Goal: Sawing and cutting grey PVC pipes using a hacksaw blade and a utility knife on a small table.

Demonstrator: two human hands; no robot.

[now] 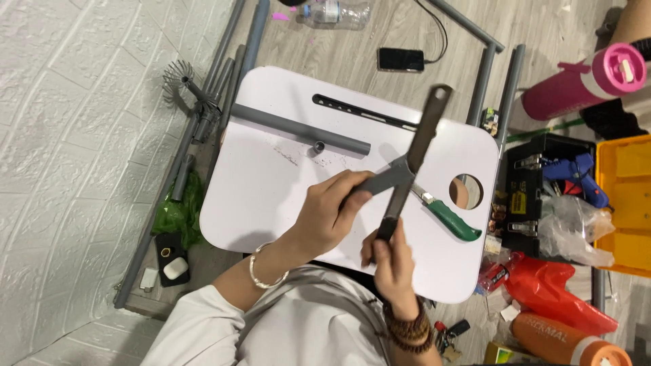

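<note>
The right hand (393, 261) is pinching its fingers tight around the near end of a long grey pipe (412, 163), which is slanting up and away over the white table (271, 190). The left hand (329, 213) is wrapping closed around a shorter grey pipe piece (383, 179), pressing it against the long one where the two are crossing. A bracelet is sitting on the left wrist and dark beads on the right.

Just beyond the crossing, a green-handled knife (451, 218) is lying on the table beside a round hole (466, 191). Farther off, another grey pipe (298, 130) is resting flat across the tabletop, with a small grey fitting (319, 146) just beside it. Past the table edge, a black phone (401, 59) is lying on the floor, and a pink bottle (583, 85) is lying off to the right.
</note>
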